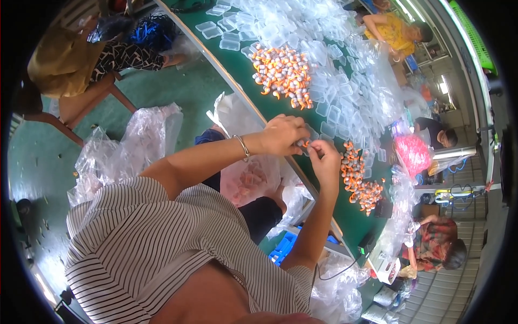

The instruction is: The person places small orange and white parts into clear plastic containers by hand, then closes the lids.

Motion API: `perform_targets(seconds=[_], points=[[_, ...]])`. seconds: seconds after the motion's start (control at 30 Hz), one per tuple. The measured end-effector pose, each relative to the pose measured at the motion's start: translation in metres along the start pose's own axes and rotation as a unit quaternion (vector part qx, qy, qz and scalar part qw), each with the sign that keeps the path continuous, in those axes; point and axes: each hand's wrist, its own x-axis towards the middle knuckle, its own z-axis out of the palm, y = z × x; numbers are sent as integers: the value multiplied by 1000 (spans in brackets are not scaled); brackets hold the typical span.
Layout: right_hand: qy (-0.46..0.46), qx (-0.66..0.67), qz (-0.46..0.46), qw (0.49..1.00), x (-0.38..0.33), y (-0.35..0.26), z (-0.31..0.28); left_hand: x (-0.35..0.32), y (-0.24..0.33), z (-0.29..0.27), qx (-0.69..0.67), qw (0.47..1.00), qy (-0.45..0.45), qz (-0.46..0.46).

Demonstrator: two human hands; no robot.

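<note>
My left hand (285, 135), with a bracelet on its wrist, and my right hand (325, 160) meet over the table's near edge. Their fingers are closed on a small clear plastic box (307, 150), partly covered by the fingertips. An orange and grey piece (305, 143) shows at the box, apparently inside it. Beyond my left hand lies a heap of small curved orange and grey pieces (283, 73). A second heap of such pieces (356, 175) lies to the right of my right hand.
Many clear plastic boxes (340, 102) cover the far side of the green table (248, 81). An open plastic bag with pinkish contents (251, 175) hangs below the edge. A pink bag (413, 155) lies at the right. Other people sit around, one in yellow (396, 35).
</note>
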Motion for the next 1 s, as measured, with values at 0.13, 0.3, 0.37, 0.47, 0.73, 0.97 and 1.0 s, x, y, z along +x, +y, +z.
perform_targets(seconds=[0.13, 0.3, 0.37, 0.47, 0.73, 0.97, 1.0], points=[[-10, -48, -3, 999, -6, -11, -3, 2, -1, 2, -11, 1000, 1, 6], [-22, -137, -39, 990, -10, -15, -2, 1, -3, 1, 15, 1000, -12, 1], [-18, -119, -46, 992, -6, -10, -2, 1, -3, 1, 14, 1000, -8, 3], [26, -104, 1, 994, 3, 11, -6, 1, 1, -1, 7, 1000, -7, 2], [25, -161, -20, 986, 15, 24, -1, -1, -1, 0, 15, 1000, -14, 21], [26, -29, -26, 999, -3, 3, -5, -2, 0, 5, -20, 999, 26, -3], [-1, 2, -77, 997, -3, -1, -2, -3, -2, 4, 5, 999, 31, 16]])
